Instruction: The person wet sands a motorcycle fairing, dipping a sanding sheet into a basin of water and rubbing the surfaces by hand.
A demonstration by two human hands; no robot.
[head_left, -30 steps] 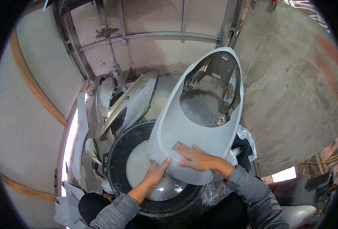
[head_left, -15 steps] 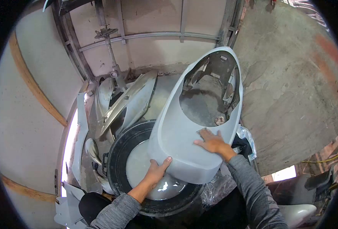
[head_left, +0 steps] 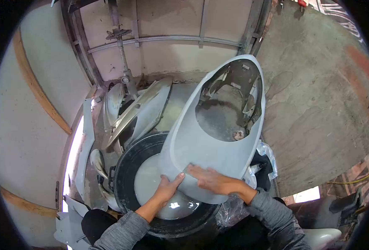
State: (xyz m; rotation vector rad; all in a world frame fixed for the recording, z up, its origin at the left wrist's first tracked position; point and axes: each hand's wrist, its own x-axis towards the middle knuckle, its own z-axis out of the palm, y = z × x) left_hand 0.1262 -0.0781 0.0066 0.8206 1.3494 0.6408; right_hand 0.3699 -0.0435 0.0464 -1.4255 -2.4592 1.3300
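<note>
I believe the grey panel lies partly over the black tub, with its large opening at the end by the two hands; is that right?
Not quite: the head view shows the opening at the panel's far end, away from the left hand and right hand. The panel does lie partly over the black tub.

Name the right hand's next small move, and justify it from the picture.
Probably slide the right hand up the grey panel: it lies on the lower part, more smooth surface extends above, and the left hand touches the edge.
</note>
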